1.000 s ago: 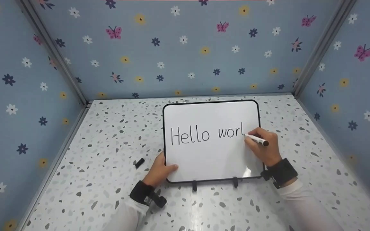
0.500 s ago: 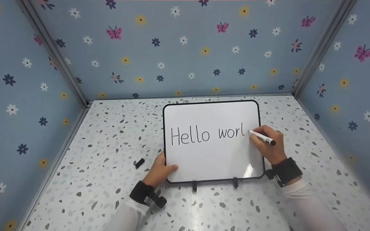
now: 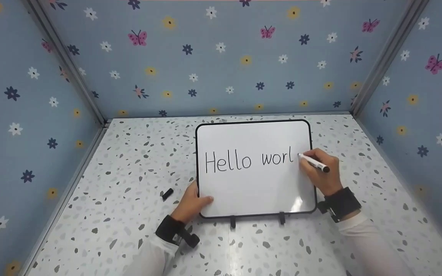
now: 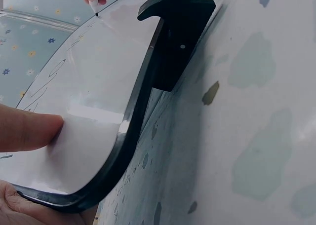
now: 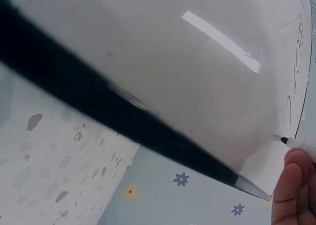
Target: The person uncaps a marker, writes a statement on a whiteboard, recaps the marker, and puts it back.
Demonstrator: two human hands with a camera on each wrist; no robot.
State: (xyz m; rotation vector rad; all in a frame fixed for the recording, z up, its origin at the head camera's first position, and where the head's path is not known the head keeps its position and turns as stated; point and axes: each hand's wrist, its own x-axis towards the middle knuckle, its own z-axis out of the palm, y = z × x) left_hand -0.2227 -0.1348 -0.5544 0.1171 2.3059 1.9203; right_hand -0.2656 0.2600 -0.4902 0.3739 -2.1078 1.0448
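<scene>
A whiteboard (image 3: 251, 191) with a black frame leans back on the table and bears the handwritten letters "Hello worl" in black. My left hand (image 3: 190, 203) grips its lower left edge, thumb on the white face and fingers behind; the left wrist view shows that thumb (image 4: 34, 131) pressed flat. Between the thumb and fingers of my right hand (image 3: 324, 172) is a white marker (image 3: 314, 162), pinched, its dark tip (image 5: 284, 140) at the board just right of the last letter. Whether the tip touches cannot be told.
A black marker cap (image 3: 167, 194) lies on the speckled table (image 3: 129, 161) left of the board. Two black feet (image 3: 233, 221) stick out under the board's lower edge. Blue flowered panels (image 3: 221, 65) enclose the back and both sides.
My right hand with the marker has shifted right, away from the finished stroke of the "l", and slightly up. The left hand keeps its grip on the board.
</scene>
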